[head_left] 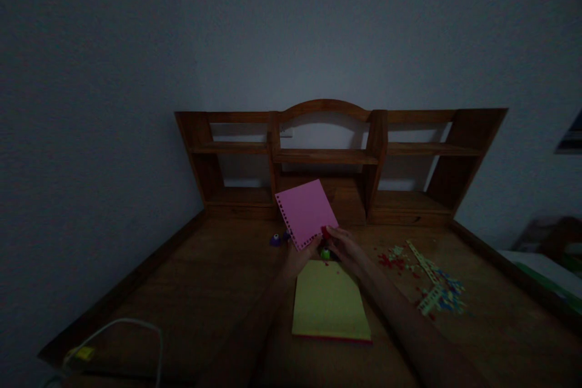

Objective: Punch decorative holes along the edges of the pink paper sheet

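Note:
A pink sheet of paper [307, 211] is held up tilted above the desk, with a row of dark holes along its left and lower edges. My left hand [304, 257] is closed on its lower edge. My right hand [342, 245] grips a small red object [325, 232] at the sheet's lower right corner; its exact kind is too dark to make out. Below the hands lies a yellow pad of paper [331, 303] with a few red bits near its top. A small green object with an eye [325, 253] sits just beyond the pad, partly hidden by my hands.
A purple object with an eye [275, 240] stands left of the sheet. Colourful small pieces [448, 294] and pale strips [422, 260] lie scattered at right. A wooden shelf unit [327, 156] rises behind. A white cable [136, 321] loops at front left, near a yellow item [84, 353].

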Demonstrator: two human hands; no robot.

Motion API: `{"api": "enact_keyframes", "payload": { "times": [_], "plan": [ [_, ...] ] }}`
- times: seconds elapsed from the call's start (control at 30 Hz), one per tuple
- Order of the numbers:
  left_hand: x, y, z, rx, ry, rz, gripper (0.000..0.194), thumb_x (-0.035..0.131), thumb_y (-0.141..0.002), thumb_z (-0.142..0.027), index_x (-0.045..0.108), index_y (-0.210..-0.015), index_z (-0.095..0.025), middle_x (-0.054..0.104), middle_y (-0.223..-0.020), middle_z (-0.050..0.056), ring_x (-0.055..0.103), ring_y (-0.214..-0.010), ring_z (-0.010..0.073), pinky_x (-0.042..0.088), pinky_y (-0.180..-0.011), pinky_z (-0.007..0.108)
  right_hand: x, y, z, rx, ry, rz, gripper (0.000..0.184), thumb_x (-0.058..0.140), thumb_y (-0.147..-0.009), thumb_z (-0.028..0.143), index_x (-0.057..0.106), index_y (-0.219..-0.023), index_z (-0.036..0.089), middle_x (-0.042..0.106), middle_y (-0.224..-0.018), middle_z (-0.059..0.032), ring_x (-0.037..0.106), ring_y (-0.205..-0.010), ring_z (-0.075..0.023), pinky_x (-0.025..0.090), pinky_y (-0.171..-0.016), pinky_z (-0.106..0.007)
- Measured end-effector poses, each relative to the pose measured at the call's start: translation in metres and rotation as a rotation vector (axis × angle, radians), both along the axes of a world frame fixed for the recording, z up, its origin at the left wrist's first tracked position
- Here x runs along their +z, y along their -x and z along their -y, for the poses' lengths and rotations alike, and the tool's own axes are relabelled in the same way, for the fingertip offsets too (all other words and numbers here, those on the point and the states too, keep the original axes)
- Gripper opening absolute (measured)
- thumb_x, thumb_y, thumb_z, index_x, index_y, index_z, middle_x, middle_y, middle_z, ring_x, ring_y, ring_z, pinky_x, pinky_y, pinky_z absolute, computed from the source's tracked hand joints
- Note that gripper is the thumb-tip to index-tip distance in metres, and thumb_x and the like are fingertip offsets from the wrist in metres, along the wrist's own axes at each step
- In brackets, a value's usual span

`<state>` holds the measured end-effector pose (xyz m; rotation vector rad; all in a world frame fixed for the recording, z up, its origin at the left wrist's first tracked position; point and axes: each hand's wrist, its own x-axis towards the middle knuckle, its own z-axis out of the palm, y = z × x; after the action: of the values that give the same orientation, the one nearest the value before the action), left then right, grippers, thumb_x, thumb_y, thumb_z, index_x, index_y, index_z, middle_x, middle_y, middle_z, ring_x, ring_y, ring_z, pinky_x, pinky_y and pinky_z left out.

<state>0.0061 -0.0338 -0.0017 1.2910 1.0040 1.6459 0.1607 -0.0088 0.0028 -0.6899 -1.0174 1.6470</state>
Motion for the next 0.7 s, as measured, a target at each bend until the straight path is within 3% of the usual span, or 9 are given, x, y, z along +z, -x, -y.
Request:
{"api": "enact_keyframes", "payload": {
  "times": [0.27, 0.57, 0.7],
  "plan": [
    [0.0011, 0.0013, 0.003, -0.082, -0.013, 0.0, 0.05, 0.08, -0.072, -0.036, 0.065, -0.115, -0.018, 0.067, -0.121, 0.016, 0.063, -0.111, 0.0267, 0.049, -0.099, 0.047, -0.0006, -0.0013, -0.0001, -0.007, -0.009, 0.009, 0.024, 0.085, -0.066, 0.037, 0.074, -0.078, 0.021, 0.073, -0.085, -0.0034, 0.063, -0.073, -0.0159, 0.047, -0.063, -0.026],
    [0.0041, 0.0024, 0.0043, -0.005, 0.038, -0.071, 0.034, 0.074, -0.075, -0.045, 0.069, -0.093, -0.016, 0.072, -0.102, 0.014, 0.067, -0.098, 0.0273, 0.051, -0.092, 0.047, -0.005, 0.0005, -0.004, 0.029, -0.036, -0.005, 0.023, 0.084, -0.068, 0.038, 0.075, -0.078, 0.019, 0.072, -0.086, -0.0045, 0.062, -0.077, -0.0161, 0.048, -0.068, -0.026],
    [0.0021, 0.0025, 0.0032, 0.014, 0.018, -0.058, 0.033, 0.075, -0.074, -0.043, 0.068, -0.092, -0.017, 0.071, -0.104, 0.014, 0.067, -0.099, 0.0271, 0.052, -0.092, 0.046, -0.005, -0.0003, -0.003, 0.035, -0.013, -0.005, 0.02, 0.084, -0.07, 0.035, 0.076, -0.079, 0.02, 0.072, -0.085, -0.0033, 0.061, -0.074, -0.0139, 0.048, -0.066, -0.024]
  ]
}}
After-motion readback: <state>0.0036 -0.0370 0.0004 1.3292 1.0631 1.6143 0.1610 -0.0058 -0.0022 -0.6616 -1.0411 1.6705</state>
